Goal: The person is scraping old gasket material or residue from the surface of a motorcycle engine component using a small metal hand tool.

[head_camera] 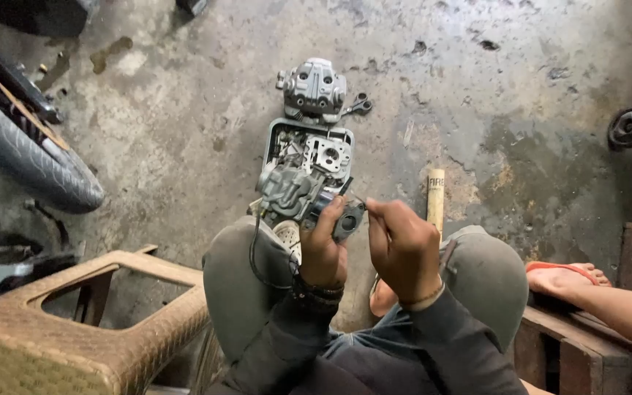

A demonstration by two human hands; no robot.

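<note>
Two hands work above the knees: the left hand (pixel 321 245) grips a small grey metal carburettor part (pixel 348 218), seemingly rigid, light and oily, best pinched by its rim, while the right hand (pixel 401 247), at its 3 o'clock, closes on something too small to see.

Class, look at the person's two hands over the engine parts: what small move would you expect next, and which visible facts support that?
Probably the right hand closes in on the small metal part that the left hand holds up, to work on it. The right hand's fingertips are pinched close beside that part, whether on something small cannot be told, and both hands hover above the tray of engine pieces.
</note>
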